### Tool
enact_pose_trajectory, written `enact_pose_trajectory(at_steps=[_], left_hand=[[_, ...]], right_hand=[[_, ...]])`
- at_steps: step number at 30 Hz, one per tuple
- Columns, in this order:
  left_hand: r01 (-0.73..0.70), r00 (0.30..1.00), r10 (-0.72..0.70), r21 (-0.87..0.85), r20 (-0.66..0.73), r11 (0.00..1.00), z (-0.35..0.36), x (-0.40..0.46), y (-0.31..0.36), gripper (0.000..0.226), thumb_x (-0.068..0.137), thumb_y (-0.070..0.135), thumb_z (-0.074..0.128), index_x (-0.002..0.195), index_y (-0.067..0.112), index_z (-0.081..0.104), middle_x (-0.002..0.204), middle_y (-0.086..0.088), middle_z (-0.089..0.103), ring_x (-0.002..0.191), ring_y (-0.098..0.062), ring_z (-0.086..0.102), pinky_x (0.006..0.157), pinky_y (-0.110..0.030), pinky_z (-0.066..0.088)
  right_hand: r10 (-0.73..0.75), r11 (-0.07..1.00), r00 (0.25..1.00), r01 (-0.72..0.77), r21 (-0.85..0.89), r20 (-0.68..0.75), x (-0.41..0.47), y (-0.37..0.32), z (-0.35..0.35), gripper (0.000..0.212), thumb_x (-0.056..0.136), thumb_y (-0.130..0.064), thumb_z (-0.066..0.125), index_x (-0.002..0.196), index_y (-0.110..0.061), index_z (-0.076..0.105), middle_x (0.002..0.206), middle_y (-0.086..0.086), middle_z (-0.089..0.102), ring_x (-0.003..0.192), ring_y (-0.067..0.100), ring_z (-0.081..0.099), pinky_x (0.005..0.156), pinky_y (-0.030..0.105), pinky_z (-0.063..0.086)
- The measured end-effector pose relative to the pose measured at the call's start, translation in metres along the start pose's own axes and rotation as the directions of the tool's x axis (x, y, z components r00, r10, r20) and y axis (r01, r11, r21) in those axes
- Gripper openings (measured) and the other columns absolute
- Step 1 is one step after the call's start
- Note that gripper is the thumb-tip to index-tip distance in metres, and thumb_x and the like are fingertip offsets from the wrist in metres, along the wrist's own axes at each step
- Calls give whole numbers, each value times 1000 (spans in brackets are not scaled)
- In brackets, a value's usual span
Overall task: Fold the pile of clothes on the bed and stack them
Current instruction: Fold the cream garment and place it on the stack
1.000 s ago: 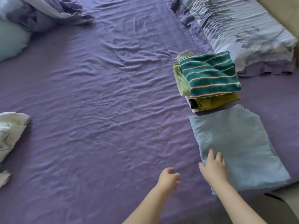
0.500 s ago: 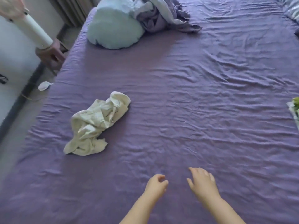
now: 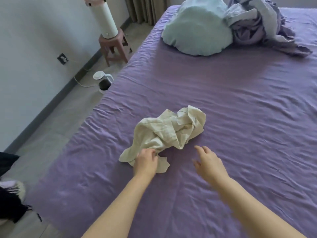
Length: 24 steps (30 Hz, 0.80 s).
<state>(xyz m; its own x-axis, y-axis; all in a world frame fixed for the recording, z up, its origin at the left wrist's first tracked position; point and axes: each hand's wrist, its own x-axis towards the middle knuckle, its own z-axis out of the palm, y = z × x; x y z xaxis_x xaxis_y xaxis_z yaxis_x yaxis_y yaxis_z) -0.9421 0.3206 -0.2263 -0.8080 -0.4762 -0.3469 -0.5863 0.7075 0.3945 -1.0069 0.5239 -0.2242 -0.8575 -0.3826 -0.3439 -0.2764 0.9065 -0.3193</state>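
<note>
A crumpled cream garment point(image 3: 171, 129) lies on the purple bed sheet point(image 3: 240, 103) near the bed's left side. My left hand point(image 3: 145, 162) lies on the garment's near end, fingers curled into the cloth and gripping it. My right hand point(image 3: 208, 162) hovers just right of the garment with fingers spread and relaxed, holding nothing. The stack of folded clothes is out of view.
A pale blue pillow point(image 3: 197, 28) and a bunched lilac duvet point(image 3: 262, 23) lie at the head of the bed. On the floor to the left stand a pink stool point(image 3: 115, 47) bearing a white appliance point(image 3: 104, 16), and a small kettle point(image 3: 103, 81) with a cord.
My view has swung left from the folded stack and blue folded piece to the cream garment. Both hands moved forward to it; my left hand has taken hold of its near end.
</note>
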Motion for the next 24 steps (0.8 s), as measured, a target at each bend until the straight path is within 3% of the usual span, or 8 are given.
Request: enact_pose_trajectory(at_steps=[4,8,11,13,15,17,21,24], left_hand=[[-91,975,107,93,-193,992,-20,58,12,52,91,35,58,138,22,42,151,-7,24,138,-27,20,114,-35,23],[-151,989,148,239,30,959,-26,111,27,78,88,55,52,151,27,14,159,-6,7,146,-26,1,117,-46,9],[-218,966,153,334,210,917,-23,125,35,90,82,59,58,151,26,11,150,-3,33,142,-24,22,115,-49,10],[-248,967,207,355,151,901,-26,122,37,65,85,46,61,141,26,36,134,0,50,128,-24,41,105,-39,28],[-272,962,258,254,85,928,-36,115,40,33,90,34,59,121,22,60,118,-2,57,115,-26,50,89,-32,38],[-344,939,342,62,37,937,-52,106,47,23,92,27,59,108,12,69,106,-9,57,104,-25,54,85,-27,41],[-386,921,370,-401,-118,831,-105,77,80,19,92,19,61,96,3,69,94,-10,63,88,-17,57,79,-22,41],[-383,916,388,-510,-101,770,-141,46,112,18,96,23,55,95,7,63,84,1,62,77,-12,53,76,-32,45]], right_hand=[[-63,998,997,63,6,-42,47,-19,-16,58,94,-32,51,144,-31,24,154,5,13,124,27,39,87,38,44],[-84,996,996,83,40,32,78,-19,-19,61,93,-24,54,145,-37,24,158,3,-12,121,25,48,83,35,50],[-140,989,989,137,63,54,85,-9,-16,47,95,-20,46,140,-28,34,157,7,11,118,28,51,89,33,48],[-217,976,976,217,2,0,85,1,-12,42,99,-29,34,140,-22,36,140,7,44,115,27,52,88,31,42],[-232,972,972,231,-44,-34,81,7,-17,36,99,-27,31,130,-17,45,123,4,54,109,27,53,84,32,42],[-153,984,987,156,89,-39,74,11,-28,32,97,-23,37,126,-16,49,118,1,53,108,24,53,84,32,43],[-150,958,980,177,225,-134,58,19,-64,39,89,-7,54,125,-20,53,131,-10,46,109,15,53,89,28,45],[-150,884,963,232,407,-223,36,19,-101,51,85,-5,63,131,-23,51,123,-9,55,110,17,57,89,22,42]])
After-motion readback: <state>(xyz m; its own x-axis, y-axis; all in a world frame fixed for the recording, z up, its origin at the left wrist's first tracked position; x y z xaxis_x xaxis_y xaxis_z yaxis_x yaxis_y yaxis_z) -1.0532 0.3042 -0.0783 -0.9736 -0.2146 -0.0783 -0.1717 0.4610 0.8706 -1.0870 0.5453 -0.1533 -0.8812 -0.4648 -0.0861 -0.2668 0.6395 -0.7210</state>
